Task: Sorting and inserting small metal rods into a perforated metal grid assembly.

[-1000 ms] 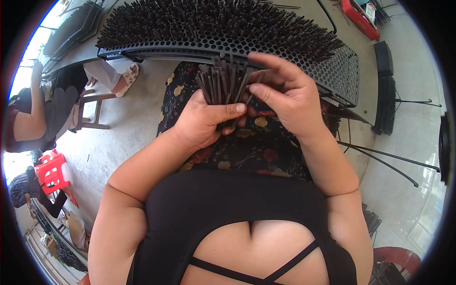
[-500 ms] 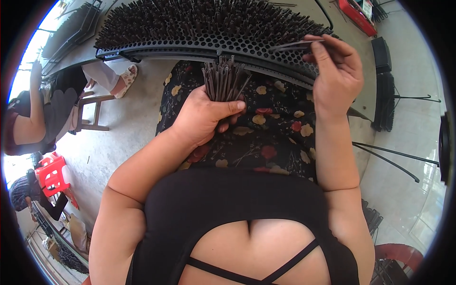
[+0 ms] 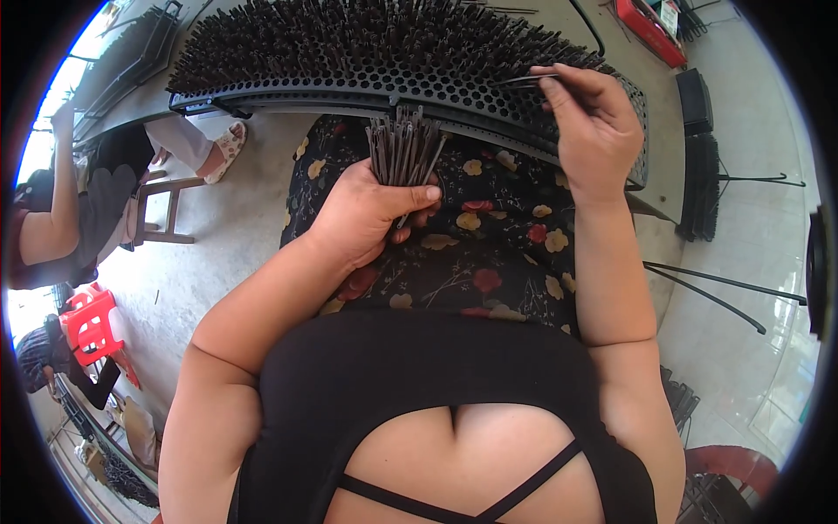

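My left hand is closed round a bundle of thin dark sticks, held upright above my lap. Over the right part of a black perforated rack, my right hand pinches a thin dark stick between thumb and forefinger. That stick points left, its far tip close to the rack's holes. Behind the bare front rows of holes, a dense mass of similar dark sticks stands upright in the rack. Whether the tip is in a hole, I cannot tell.
A red box sits at the table's far right. Black racks and thin metal rods stand on the right. To the left are a seated person, a wooden stool and a red plastic chair. Floral cloth covers my lap.
My right hand has moved left and slightly down, bringing its stick closer to the standing sticks. My left hand keeps its bundle, with only a slight shift.
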Motion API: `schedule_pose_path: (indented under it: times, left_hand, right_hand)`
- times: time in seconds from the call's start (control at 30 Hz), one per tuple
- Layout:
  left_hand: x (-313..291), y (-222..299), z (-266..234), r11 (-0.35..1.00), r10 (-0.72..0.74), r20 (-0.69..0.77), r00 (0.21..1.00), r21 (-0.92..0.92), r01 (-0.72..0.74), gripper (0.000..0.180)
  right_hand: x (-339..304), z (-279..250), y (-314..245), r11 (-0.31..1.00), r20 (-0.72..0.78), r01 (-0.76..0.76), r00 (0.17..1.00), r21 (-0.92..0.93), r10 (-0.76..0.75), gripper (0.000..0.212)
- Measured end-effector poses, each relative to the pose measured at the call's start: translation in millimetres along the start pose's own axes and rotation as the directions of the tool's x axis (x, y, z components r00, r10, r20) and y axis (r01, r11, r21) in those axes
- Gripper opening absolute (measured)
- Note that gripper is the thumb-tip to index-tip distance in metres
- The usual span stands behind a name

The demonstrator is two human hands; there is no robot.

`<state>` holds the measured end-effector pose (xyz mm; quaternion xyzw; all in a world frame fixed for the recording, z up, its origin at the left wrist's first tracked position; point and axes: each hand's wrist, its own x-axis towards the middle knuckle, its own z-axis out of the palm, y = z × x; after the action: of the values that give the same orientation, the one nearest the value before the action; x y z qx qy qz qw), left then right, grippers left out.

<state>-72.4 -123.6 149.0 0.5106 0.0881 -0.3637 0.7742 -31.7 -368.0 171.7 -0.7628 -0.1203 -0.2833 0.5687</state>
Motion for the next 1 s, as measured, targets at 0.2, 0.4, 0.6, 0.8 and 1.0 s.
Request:
schedule_pose_path:
  times: [0.2,0.4,0.6,0.8,1.0]
  left_hand:
    - [1,1,1,1.000,0.027,-0.017,0.999,0.005,-0.027,0.018]
    - [-1,0,-2,0.999,0.051,0.003,0.999,-0.009,-0.051,0.021]
    - [-1,-2,1,0.994,0.090,0.085,0.992,-0.068,-0.084,0.022]
    - [-5,1,13,0.991,0.089,0.044,0.995,-0.100,-0.085,0.022]
    - [-6,2,7,0.999,0.052,0.029,0.998,0.015,-0.053,0.016]
  right_hand:
    - [21,11,-9,0.901,0.111,0.272,0.962,-0.337,-0.249,0.012]
    - [27,12,-12,0.716,0.312,0.495,0.868,-0.491,-0.386,0.013]
    - [-29,33,-44,0.900,0.340,-0.428,0.861,0.079,0.379,0.032]
    - [-36,27,-42,0.646,0.435,-0.712,0.691,0.274,0.577,0.024]
    - [-32,15,-40,0.729,0.241,-0.589,0.808,0.350,0.537,0.018]
